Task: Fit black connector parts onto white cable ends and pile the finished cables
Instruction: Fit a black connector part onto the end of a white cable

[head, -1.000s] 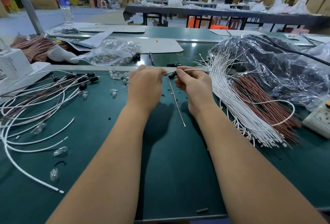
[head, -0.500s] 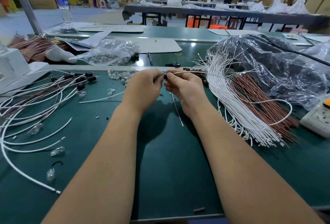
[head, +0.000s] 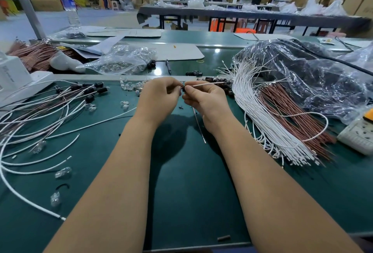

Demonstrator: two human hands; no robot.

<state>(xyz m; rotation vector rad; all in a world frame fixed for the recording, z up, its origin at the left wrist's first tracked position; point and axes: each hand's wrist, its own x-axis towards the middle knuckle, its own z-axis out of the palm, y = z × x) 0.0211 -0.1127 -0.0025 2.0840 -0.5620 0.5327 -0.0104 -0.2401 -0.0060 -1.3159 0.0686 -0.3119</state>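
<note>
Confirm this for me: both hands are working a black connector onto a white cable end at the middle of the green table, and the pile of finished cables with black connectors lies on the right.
Wrong on one point. The head view shows the finished cables with black connectors on the left. Both hands, left hand and right hand, do work the black connector onto the white cable over the green table.

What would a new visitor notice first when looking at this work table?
First, the two hands at the centre: the left hand and the right hand meet over a small black connector on a white cable. Next, the thick bundle of white cables fanning out on the right, beside a crumpled plastic bag. On the left, finished cables lie loosely piled on the green table.
</note>
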